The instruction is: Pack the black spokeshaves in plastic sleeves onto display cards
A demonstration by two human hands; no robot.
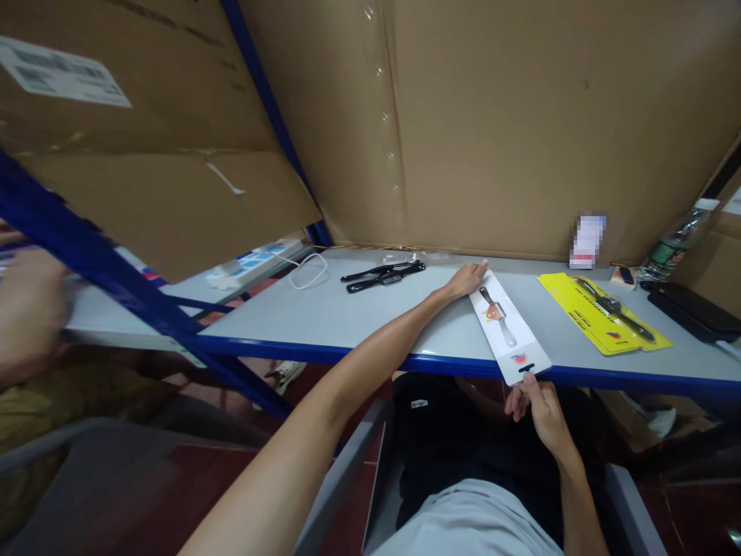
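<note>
A white packaging card [505,330] lies at a slant over the table's front edge, its near end jutting out past it. Printed on the card is a two-handled tool. My left hand [466,279] is closed on the card's far left corner, its fingertips partly hidden. At the near end, beside the hang hole, my right hand [541,408] pinches the card between thumb and fingers. To the right are yellow cards [584,313] with a black two-handled tool [617,307], which looks like a spokeshave, on top. Loose black two-handled tools [385,276] lie left of my left hand.
A white cable [306,272] curls at the table's left. On the right are a black case [691,309], a plastic bottle [675,247] and a small box [624,276]. Cardboard [492,131] walls the back. A blue post [174,316] separates another person's blurred arm [32,316].
</note>
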